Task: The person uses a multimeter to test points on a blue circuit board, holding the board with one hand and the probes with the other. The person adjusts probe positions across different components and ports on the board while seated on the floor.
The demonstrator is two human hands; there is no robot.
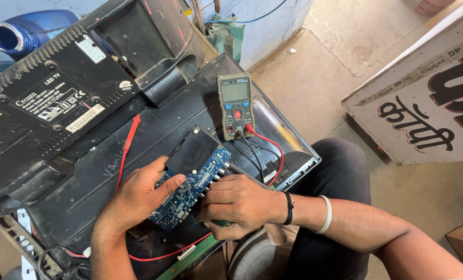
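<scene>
My left hand (138, 197) grips the left edge of a blue circuit board (192, 186), thumb pressed on its face. My right hand (236, 205) is closed at the board's right edge, on what seems to be a black probe whose tip is hidden under the fingers. The board rests on the black back of a flat television panel (107, 171). A grey-green multimeter (235, 106) lies just beyond the board, with red and black leads plugged in. A red probe (130, 136) lies loose on the panel to the left.
A black television rear cover (50, 103) leans at upper left, with a blue jug (19, 33) behind it. A white painted signboard (423, 98) stands on the concrete floor at right. A green board strip (185, 262) pokes out at the panel's near edge.
</scene>
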